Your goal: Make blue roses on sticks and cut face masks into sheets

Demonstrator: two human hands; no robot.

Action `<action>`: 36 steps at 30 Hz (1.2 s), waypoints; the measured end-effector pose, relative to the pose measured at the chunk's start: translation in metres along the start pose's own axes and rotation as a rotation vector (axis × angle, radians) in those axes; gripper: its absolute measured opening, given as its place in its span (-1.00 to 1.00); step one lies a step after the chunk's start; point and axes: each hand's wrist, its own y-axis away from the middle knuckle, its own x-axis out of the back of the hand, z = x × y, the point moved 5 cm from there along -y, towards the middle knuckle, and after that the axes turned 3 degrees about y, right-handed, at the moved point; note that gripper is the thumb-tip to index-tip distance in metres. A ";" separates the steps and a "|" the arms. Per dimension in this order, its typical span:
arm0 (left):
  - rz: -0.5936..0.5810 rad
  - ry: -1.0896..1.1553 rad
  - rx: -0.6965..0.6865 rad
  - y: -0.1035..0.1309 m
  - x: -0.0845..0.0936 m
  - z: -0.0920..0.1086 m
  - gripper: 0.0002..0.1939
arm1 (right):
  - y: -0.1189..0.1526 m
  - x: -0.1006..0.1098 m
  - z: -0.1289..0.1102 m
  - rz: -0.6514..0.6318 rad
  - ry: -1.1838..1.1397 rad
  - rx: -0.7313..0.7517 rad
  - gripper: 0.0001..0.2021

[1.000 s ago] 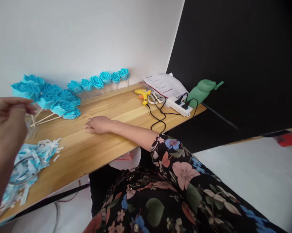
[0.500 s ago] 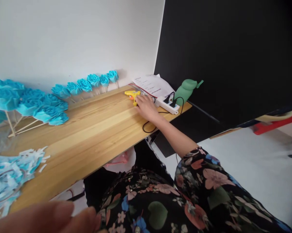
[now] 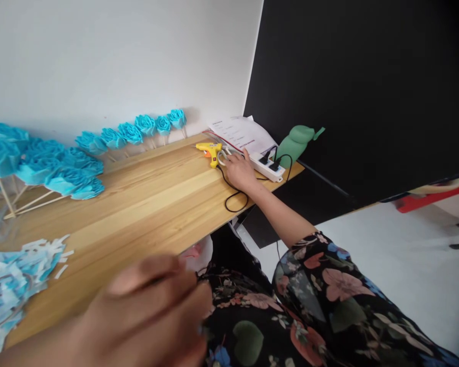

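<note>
My right hand [image 3: 241, 171] reaches to the far right of the wooden table. Its fingers are closed on scissors [image 3: 222, 157], of which only the pale looped handles show. Just left of them lies a yellow glue gun [image 3: 210, 148] with an orange trigger, its nozzle pointing left. The black cord [image 3: 235, 203] loops on the table below my right hand. Close to the camera, my left hand [image 3: 149, 311] hangs over the front edge, blurred, with its fingers curled; whether anything is in it is hidden.
A white power strip [image 3: 266, 168] with two black plugs, printed paper [image 3: 244, 133] and a green bottle [image 3: 296, 142] are at the right corner. Blue paper roses [image 3: 130, 133] on sticks line the wall. Blue and white paper scraps [image 3: 19, 285] lie at the left.
My right hand has shifted right, off the glue gun's handle and onto the scissors. My left hand has come up and right into view. The glue gun stays on the table.
</note>
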 end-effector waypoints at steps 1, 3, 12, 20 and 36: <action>0.041 -0.012 -0.204 -0.039 -0.001 0.008 -0.03 | -0.002 0.003 -0.001 0.019 0.006 -0.009 -0.63; 0.068 -0.083 -0.428 -0.104 -0.009 0.002 -0.18 | -0.008 0.008 -0.005 0.045 0.024 -0.039 -0.63; 0.043 -0.217 -0.304 -0.141 -0.069 -0.117 -0.68 | -0.055 -0.005 -0.021 -0.069 0.130 -0.138 -0.51; -0.113 -0.124 -0.228 -0.140 -0.081 -0.122 -0.67 | -0.073 -0.008 -0.019 -0.193 0.145 -0.164 -0.57; -0.114 -0.027 -0.170 -0.142 -0.081 -0.123 -0.63 | -0.081 -0.017 -0.031 -0.137 0.050 0.139 -0.64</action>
